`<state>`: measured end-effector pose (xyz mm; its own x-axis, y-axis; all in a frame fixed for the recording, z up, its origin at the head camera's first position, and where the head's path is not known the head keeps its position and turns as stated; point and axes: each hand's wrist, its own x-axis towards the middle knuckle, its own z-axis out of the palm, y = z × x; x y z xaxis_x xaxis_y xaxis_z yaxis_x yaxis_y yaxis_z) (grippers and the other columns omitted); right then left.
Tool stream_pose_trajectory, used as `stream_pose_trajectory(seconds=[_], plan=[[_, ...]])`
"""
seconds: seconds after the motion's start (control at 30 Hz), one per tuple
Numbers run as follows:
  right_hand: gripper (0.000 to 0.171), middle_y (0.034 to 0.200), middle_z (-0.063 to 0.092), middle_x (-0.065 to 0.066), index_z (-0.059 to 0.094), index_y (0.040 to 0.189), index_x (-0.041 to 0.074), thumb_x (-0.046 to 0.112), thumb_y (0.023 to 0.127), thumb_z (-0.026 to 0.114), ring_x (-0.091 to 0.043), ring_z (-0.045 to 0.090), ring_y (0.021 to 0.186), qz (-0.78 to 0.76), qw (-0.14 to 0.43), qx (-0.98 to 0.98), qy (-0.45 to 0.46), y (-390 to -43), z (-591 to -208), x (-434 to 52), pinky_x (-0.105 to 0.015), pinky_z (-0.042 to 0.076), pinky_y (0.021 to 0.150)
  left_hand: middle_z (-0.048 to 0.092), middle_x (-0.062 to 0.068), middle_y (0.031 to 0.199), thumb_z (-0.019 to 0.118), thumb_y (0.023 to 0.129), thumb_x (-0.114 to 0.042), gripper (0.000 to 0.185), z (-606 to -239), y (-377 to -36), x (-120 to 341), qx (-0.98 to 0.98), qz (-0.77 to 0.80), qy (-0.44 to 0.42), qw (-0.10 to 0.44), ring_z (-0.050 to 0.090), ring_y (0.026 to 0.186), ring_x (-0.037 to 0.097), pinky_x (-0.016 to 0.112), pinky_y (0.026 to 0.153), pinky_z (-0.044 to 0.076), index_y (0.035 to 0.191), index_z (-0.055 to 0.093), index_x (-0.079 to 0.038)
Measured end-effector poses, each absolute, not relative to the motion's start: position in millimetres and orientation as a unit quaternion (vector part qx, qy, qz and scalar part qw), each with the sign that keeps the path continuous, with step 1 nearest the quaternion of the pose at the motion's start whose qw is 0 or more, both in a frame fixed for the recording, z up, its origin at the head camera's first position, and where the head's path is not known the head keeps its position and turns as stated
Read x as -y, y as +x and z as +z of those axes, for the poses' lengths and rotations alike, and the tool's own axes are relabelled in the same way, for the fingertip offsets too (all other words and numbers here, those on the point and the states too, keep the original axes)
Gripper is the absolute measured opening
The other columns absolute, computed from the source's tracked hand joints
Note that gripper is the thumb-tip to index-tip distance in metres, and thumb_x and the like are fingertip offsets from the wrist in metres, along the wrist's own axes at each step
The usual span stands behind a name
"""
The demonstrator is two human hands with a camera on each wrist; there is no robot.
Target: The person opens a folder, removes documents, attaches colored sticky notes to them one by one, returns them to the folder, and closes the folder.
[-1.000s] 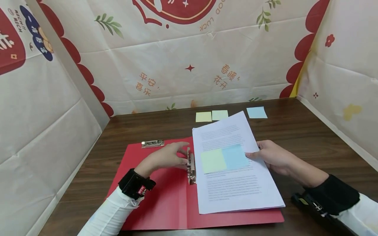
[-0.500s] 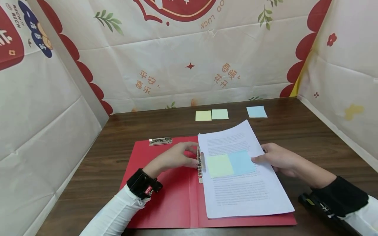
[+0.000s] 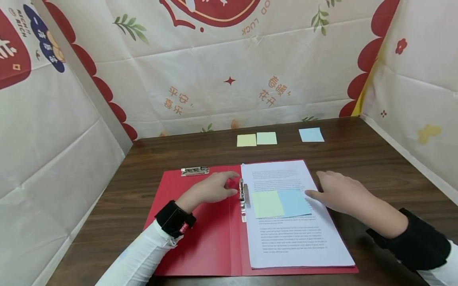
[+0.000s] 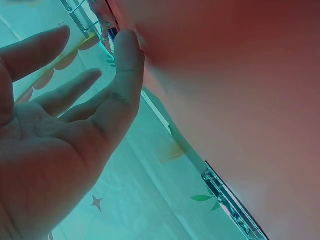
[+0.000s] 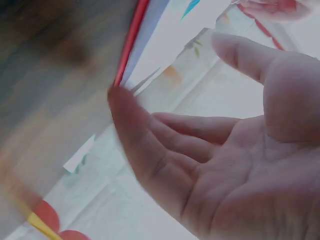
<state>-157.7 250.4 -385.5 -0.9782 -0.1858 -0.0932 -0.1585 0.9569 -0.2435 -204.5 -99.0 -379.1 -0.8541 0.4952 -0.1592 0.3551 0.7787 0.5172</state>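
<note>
Nearest the person, an open red folder [image 3: 200,242] lies flat on the dark wooden table [image 3: 375,159], and a stack of printed pages [image 3: 293,234] sits squarely on its right half, edges lined up inside the cover. Two sticky notes ride on the top sheet side by side, a green note [image 3: 267,204] and a blue note [image 3: 294,202], just right of the spine.

Now the hands. The left hand [image 3: 211,190] rests on the folder's left half, fingers relaxed and stretched toward the metal clip [image 3: 243,198] along the spine, fingertips right at it. From the left wrist view the palm is spread and the fingers [image 4: 125,60] are loose, curled round nothing. The right hand [image 3: 340,194] is over the right edge of the pages, fingers out straight, one fingertip beside the blue note; whether it presses the paper I cannot tell. The right wrist view shows the palm spread, gripping nothing.

A little farther, a second silver clamp [image 3: 195,171] sits at the top edge of the folder's left flap.

Beyond that, near the back of the table, three loose notes: a yellow pad [image 3: 246,140] touching a pale green pad [image 3: 266,138], and a blue pad [image 3: 311,135] well apart to the right. Behind it all hangs a printed cloth backdrop [image 3: 229,71].
</note>
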Motion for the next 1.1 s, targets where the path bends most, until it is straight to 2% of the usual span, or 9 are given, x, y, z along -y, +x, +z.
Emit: stream_pose_trajectory(seconds=[0.1, 0.23, 0.37, 0.53, 0.6, 0.67, 0.8, 0.9, 1.1], plan=[[0.087, 0.143, 0.056, -0.041, 0.053, 0.145, -0.014, 0.048, 0.091, 0.082, -0.057, 0.060, 0.127, -0.086, 0.047, -0.987, -0.126, -151, -388, -244, -0.069, 0.056, 0.094, 0.061, 0.014, 0.150, 0.070, 0.103, -0.018, 0.056, -379, -205, 97, -0.928, 0.242, 0.240, 0.154, 0.060, 0.134, 0.035, 0.050, 0.108, 0.057, 0.155, 0.052, -0.008], [0.096, 0.155, 0.046, -0.040, 0.050, 0.151, -0.007, 0.056, 0.087, 0.083, -0.061, 0.046, 0.142, -0.105, 0.098, -0.975, -0.170, -144, -392, -236, -0.073, 0.048, 0.106, 0.061, 0.014, 0.151, 0.066, 0.105, -0.019, 0.054, -379, -206, 95, -0.924, 0.247, 0.244, 0.160, 0.060, 0.138, 0.036, 0.050, 0.109, 0.056, 0.156, 0.051, -0.008], [0.101, 0.156, 0.045, -0.040, 0.048, 0.153, -0.007, 0.057, 0.084, 0.085, -0.061, 0.044, 0.144, -0.119, 0.126, -0.970, -0.173, -141, -396, -231, -0.073, 0.046, 0.109, 0.063, 0.014, 0.146, 0.064, 0.106, -0.019, 0.051, -381, -207, 94, -0.919, 0.266, 0.239, 0.166, 0.062, 0.134, 0.034, 0.045, 0.103, 0.059, 0.155, 0.052, -0.009], [0.105, 0.154, 0.049, -0.039, 0.048, 0.152, -0.010, 0.054, 0.080, 0.089, -0.060, 0.047, 0.142, -0.108, 0.108, -0.972, -0.177, -141, -399, -228, -0.072, 0.047, 0.108, 0.064, 0.015, 0.141, 0.065, 0.106, -0.017, 0.051, -382, -212, 93, -0.898, 0.336, 0.214, 0.186, 0.072, 0.106, 0.025, 0.036, 0.087, 0.064, 0.154, 0.052, -0.008], [0.108, 0.154, 0.050, -0.038, 0.046, 0.152, -0.012, 0.054, 0.079, 0.090, -0.059, 0.048, 0.142, -0.106, 0.102, -0.973, -0.180, -141, -400, -227, -0.072, 0.047, 0.109, 0.064, 0.016, 0.138, 0.066, 0.105, -0.016, 0.051, -380, -212, 93, -0.885, 0.379, 0.194, 0.188, 0.074, 0.097, 0.024, 0.036, 0.084, 0.066, 0.153, 0.053, -0.006], [0.110, 0.154, 0.050, -0.038, 0.044, 0.153, -0.013, 0.053, 0.078, 0.091, -0.058, 0.049, 0.142, -0.105, 0.100, -0.973, -0.179, -141, -400, -226, -0.071, 0.047, 0.110, 0.066, 0.016, 0.132, 0.067, 0.105, -0.016, 0.049, -377, -211, 94, -0.878, 0.409, 0.179, 0.173, 0.076, 0.096, 0.026, 0.039, 0.086, 0.066, 0.151, 0.055, -0.006], [0.111, 0.153, 0.051, -0.037, 0.044, 0.152, -0.014, 0.053, 0.077, 0.092, -0.058, 0.050, 0.141, -0.099, 0.099, -0.974, -0.176, -142, -400, -224, -0.071, 0.048, 0.109, 0.074, 0.012, 0.114, 0.069, 0.104, -0.018, 0.035, -369, -206, 97, -0.873, 0.430, 0.181, 0.145, 0.077, 0.093, 0.031, 0.043, 0.087, 0.066, 0.136, 0.068, -0.003], [0.112, 0.153, 0.051, -0.037, 0.044, 0.152, -0.015, 0.053, 0.077, 0.092, -0.057, 0.051, 0.141, -0.097, 0.101, -0.975, -0.174, -143, -399, -224, -0.070, 0.048, 0.109, 0.077, 0.010, 0.102, 0.070, 0.104, -0.018, 0.023, -364, -200, 97, -0.875, 0.415, 0.200, 0.150, 0.077, 0.094, 0.033, 0.045, 0.087, 0.065, 0.122, 0.076, -0.004], [0.111, 0.152, 0.052, -0.038, 0.046, 0.150, -0.016, 0.051, 0.076, 0.093, -0.057, 0.052, 0.139, -0.093, 0.096, -0.976, -0.173, -143, -400, -224, -0.069, 0.049, 0.108, 0.078, 0.005, 0.091, 0.078, 0.099, -0.018, 0.008, -361, -190, 93, -0.882, 0.367, 0.239, 0.174, 0.074, 0.087, 0.026, 0.034, 0.080, 0.059, 0.101, 0.080, -0.011]])
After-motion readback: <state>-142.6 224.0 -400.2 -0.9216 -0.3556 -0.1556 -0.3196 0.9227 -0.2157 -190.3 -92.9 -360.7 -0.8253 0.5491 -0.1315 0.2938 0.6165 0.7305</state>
